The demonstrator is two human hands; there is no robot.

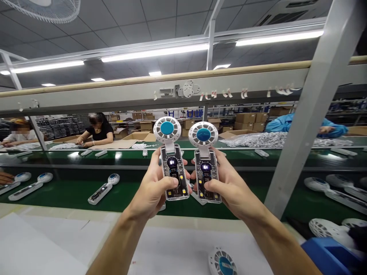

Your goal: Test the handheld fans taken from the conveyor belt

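Two handheld fans are held upright side by side, each with a round white head, a blue centre disc and a clear-fronted handle showing a circuit board. My left hand (156, 183) is wrapped around the left handheld fan (174, 172), its thumb on the handle's front. Around the right handheld fan (205, 172) my right hand (226, 181) is closed in the same way, thumb pressed on the board side. Small lit digits show on both displays. Below, another fan head (223, 263) lies on the white work surface (172, 244), partly cut off by the frame.
A green conveyor belt (71, 191) runs across, carrying several fans, one fan (104, 189) left of my hands. A slanted grey post (309, 107) stands at right, near a blue bin (329, 256). Across the belt, people (99, 131) sit by piles of white parts (258, 140).
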